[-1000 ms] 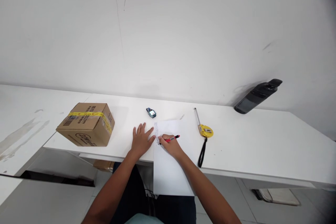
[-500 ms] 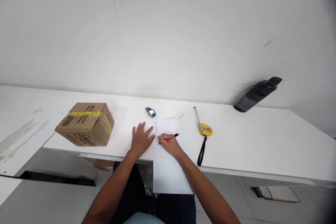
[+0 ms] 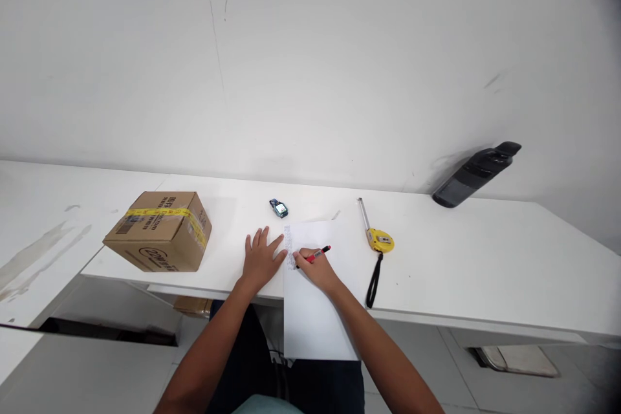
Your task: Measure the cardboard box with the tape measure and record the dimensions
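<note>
A white sheet of paper (image 3: 314,317) lies on the white table (image 3: 460,265) and hangs over its front edge. My right hand (image 3: 316,268) is closed round a red pen (image 3: 317,254), its tip on the paper beside a column of small writing near the left edge. Flat on the table with fingers spread, my left hand (image 3: 261,259) touches the paper's left edge.
A taped cardboard box (image 3: 159,230) sits to the left. A small blue device (image 3: 279,207) lies behind the paper. A yellow tape measure (image 3: 379,240) with its blade out and a black strap lies to the right. A dark bottle (image 3: 475,174) leans against the wall.
Both hands stay where they were; the pen tip has barely shifted on the paper. The view has moved slightly.
</note>
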Motion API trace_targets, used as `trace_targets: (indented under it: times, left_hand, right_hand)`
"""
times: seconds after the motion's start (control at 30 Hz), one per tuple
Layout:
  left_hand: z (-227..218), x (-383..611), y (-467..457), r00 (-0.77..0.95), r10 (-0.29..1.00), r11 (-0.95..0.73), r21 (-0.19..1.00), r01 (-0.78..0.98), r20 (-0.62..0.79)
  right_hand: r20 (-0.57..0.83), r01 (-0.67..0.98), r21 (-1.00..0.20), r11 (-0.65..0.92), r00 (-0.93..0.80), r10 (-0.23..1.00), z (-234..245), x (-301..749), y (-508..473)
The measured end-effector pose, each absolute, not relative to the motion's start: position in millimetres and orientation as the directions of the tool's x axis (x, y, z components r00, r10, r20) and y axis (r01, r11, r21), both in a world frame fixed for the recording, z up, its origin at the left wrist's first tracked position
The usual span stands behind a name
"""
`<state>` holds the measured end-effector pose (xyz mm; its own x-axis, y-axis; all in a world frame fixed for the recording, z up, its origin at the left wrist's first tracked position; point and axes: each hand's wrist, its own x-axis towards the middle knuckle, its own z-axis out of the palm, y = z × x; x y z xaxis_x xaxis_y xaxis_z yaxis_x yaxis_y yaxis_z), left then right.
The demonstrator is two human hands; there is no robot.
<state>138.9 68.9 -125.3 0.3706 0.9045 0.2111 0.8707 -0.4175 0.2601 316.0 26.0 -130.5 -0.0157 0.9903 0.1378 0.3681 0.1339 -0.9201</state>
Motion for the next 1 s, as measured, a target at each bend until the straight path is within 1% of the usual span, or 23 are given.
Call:
trace_targets:
  times: [0.1, 0.23, 0.4, 0.53, 0.77, 0.83, 0.87, 0.93, 1.0]
  left_hand:
    - [-126, 139, 69, 0.369, 0.905, -0.417, 0.263, 0.870, 0.212]
    - [-126, 139, 69, 0.370, 0.906, -0.414, 0.255, 0.874, 0.204]
    - [-126, 139, 69, 0.375, 0.905, -0.418, 0.247, 0.874, 0.203]
    - [-126, 139, 70, 0.374, 0.904, -0.417, 0.246, 0.875, 0.206]
    - [-127, 138, 69, 0.368, 0.904, -0.418, 0.265, 0.869, 0.220]
    - [-127, 137, 70, 0.367, 0.902, -0.422, 0.279, 0.863, 0.229]
    - [-126, 138, 70, 0.361, 0.902, -0.420, 0.289, 0.860, 0.237]
    - [-124, 138, 71, 0.337, 0.901, -0.417, 0.334, 0.845, 0.274]
    - [-118, 137, 67, 0.317, 0.885, -0.442, 0.402, 0.802, 0.341]
  right_hand:
    - [0.138, 0.375, -0.917, 0.138, -0.028, 0.990, -130, 316, 26]
    - [0.133, 0.388, -0.914, 0.121, 0.002, 0.991, -129, 315, 25]
    - [0.169, 0.419, -0.899, 0.127, 0.066, 0.983, -127, 314, 24]
    - [0.135, 0.394, -0.911, 0.124, -0.001, 0.991, -128, 315, 25]
    - [0.160, 0.426, -0.893, 0.141, 0.007, 0.987, -129, 317, 24]
    - [0.227, 0.488, -0.858, 0.162, 0.076, 0.971, -131, 316, 24]
    - [0.278, 0.553, -0.816, 0.169, 0.120, 0.953, -132, 314, 25]
    - [0.370, 0.704, -0.694, 0.151, 0.168, 0.914, -133, 310, 31]
    - [0.412, 0.803, -0.583, 0.128, 0.156, 0.898, -132, 308, 39]
